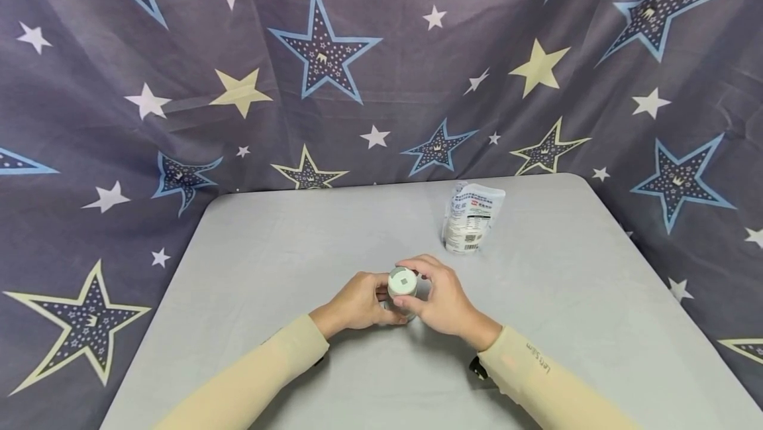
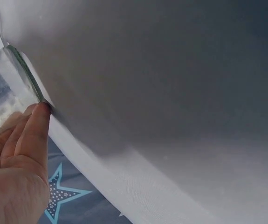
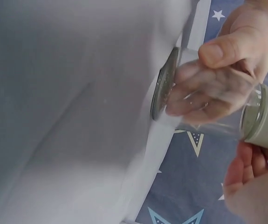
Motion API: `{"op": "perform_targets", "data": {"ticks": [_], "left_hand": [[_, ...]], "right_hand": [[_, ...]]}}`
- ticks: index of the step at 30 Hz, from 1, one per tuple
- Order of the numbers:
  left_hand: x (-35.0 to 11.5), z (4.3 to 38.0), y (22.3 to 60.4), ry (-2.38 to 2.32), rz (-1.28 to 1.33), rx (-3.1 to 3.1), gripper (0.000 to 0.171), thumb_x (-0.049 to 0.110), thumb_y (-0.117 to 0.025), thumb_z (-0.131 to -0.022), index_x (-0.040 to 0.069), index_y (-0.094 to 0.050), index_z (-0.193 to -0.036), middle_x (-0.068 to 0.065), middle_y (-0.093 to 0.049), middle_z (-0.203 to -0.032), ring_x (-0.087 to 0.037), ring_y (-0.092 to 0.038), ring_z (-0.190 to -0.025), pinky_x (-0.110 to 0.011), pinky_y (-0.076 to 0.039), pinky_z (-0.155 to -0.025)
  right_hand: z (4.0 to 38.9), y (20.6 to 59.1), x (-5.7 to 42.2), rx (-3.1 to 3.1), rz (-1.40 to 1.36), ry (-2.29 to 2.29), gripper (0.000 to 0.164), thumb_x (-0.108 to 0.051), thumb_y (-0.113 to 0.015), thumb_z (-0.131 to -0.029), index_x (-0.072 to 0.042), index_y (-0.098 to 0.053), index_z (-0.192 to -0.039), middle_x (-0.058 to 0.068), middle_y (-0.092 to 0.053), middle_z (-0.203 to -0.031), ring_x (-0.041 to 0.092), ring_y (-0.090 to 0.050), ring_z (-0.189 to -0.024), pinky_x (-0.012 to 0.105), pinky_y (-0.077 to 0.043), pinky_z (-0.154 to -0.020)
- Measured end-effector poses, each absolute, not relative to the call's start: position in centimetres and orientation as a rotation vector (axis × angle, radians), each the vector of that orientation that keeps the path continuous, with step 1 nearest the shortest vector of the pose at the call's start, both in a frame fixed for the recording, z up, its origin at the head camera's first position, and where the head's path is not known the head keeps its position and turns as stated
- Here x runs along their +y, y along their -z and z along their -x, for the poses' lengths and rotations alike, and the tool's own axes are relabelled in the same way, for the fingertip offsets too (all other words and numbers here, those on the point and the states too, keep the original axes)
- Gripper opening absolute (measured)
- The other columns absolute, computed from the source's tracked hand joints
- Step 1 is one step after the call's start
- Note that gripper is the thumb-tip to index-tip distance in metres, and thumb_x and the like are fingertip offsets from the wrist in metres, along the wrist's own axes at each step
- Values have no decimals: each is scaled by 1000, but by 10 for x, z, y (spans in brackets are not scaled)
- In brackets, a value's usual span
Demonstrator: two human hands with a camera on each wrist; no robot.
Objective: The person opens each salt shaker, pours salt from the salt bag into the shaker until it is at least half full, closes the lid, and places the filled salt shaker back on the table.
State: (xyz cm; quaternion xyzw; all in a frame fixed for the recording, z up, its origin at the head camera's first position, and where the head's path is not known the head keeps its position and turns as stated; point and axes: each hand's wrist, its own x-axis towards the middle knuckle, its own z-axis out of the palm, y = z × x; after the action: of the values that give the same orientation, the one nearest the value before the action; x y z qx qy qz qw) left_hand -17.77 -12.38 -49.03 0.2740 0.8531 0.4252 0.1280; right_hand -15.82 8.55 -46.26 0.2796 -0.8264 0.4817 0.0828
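"Gripping what, the left hand (image 1: pixel 359 301)?"

"Clear glass jar (image 3: pixel 208 95), hand wrapped about its side. Jar upright on the grey table (image 1: pixel 286 238), between both hands."

"And the right hand (image 1: pixel 446 296)?"

"Closed round the pale green lid (image 1: pixel 403 281), which sits on the jar's top."

"Anything else?"

"Printed pouch (image 1: pixel 473 219), standing farther back, to the right, apart from both hands."

"Let's Slim" on right sleeve (image 1: pixel 545 380), barcode (image 1: pixel 471 247) on pouch (image 1: pixel 475 218)
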Motion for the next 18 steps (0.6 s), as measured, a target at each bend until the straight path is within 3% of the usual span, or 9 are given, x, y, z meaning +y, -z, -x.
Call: {"op": "perform_targets", "data": {"ticks": [7, 18], "left_hand": [[-124, 179, 490, -1232, -803, 2482, 51, 24, -96, -73, 16, -72, -117, 5, -74, -115, -8, -70, -105, -18, -55, -90], [-124, 179, 491, -1205, -828, 2516, 50, 25, -95, -74, 15, -72, -117, 4, -74, -114, -8, -71, -103, -20, -56, -89]], "right_hand": [[162, 459, 89, -2519, -978, -1516, 63, -1, -83, -81, -5, -61, -139, 5, -63, -134, 21, -59, -123, 43, -51, -101], [156, 462, 89, -2456, -919, -1491, 75, -11, -89, -77, -4, -55, -144, 4, -65, -128, 18, -60, -115, 48, -52, -93]]}}
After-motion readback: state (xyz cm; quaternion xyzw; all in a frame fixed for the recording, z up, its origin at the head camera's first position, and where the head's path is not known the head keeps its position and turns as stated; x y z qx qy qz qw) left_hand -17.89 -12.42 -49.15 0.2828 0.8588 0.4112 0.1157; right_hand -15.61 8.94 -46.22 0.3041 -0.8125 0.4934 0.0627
